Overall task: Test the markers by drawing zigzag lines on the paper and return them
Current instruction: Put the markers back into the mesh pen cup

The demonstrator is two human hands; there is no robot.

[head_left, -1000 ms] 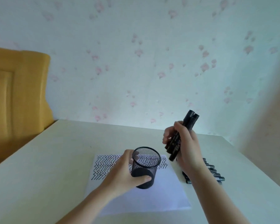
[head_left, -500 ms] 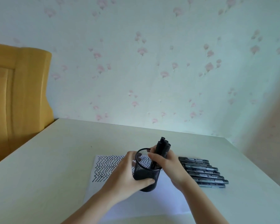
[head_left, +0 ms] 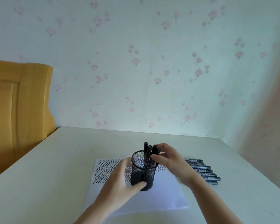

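Fingers (head_left: 158, 156) of my right hand (head_left: 173, 162) curl loosely around the tops of a small bunch of black capped markers (head_left: 149, 153) standing in the black wire-mesh cylindrical pen cup (head_left: 143, 172); whether they pinch the caps or merely touch them cannot be told. Left hand (head_left: 120, 183) grips the cup's wall, thumb across its lower front, fingers behind. Cup stands on the white sheet of paper (head_left: 136, 196), which lies flat on the pale cream bench (head_left: 55, 167). Upper part of the sheet bears several rows of black zigzag lines (head_left: 107, 170); the lower part is blank. Progress, as judged: testing looks largely done, and returning is under way, with a few markers in the cup. A row of black markers with grey labels (head_left: 204, 171) lies side by side on the bench, just right of the paper, presumably yet to be returned.
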